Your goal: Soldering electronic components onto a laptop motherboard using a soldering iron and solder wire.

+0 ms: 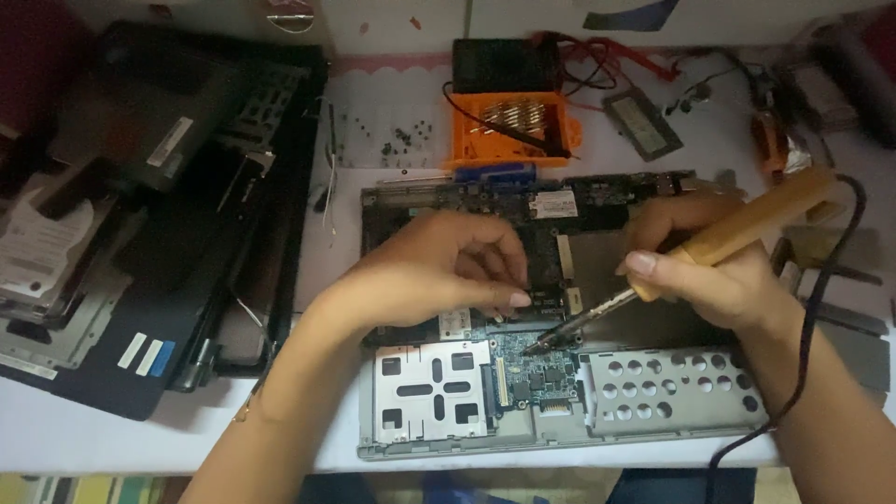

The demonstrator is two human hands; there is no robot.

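Two hands work on an opened laptop base with a soldering iron.

The right hand (719, 271) grips a wooden-handled soldering iron (691, 257), its tip touching the circuit board (537, 369) at the centre of the laptop chassis (560, 327). The left hand (448, 266) rests curled on the board just beside the tip, fingertips pinched; whether it grasps anything cannot be told. The laptop is already stripped open, and the soldering appears underway. Farther out on the worktop (84, 429) lie a removed black cover (187, 187), an orange holder (509, 126) and scattered screws (401, 140).
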